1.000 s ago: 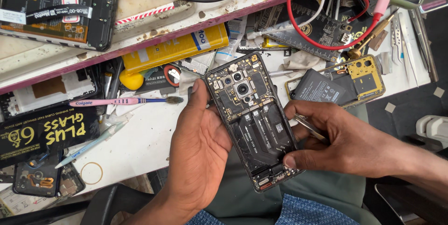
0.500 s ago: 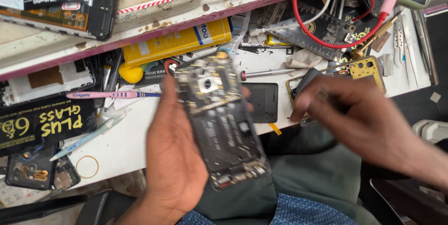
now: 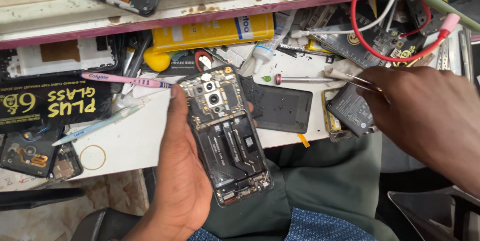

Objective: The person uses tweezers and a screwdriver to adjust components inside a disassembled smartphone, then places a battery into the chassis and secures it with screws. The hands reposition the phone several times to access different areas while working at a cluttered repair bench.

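The left hand [image 3: 182, 171] grips an opened smartphone [image 3: 226, 133] over the lap, camera end beyond its fingertips, while the right hand [image 3: 425, 113] pinches metal tweezers [image 3: 350, 78] above a loose battery [image 3: 352, 109], apparently mid-disassembly, needing careful aim.

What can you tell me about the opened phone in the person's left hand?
The opened phone is a dark slab with its back cover off, so the insides show: camera lenses and a small metal shield near the top, flat ribbon cables running down the empty middle bay, a narrow board at the bottom. It looks like black plastic and metal. The left hand cradles it from beneath, tilted, top end over the white bench's edge, lower end above the lap.
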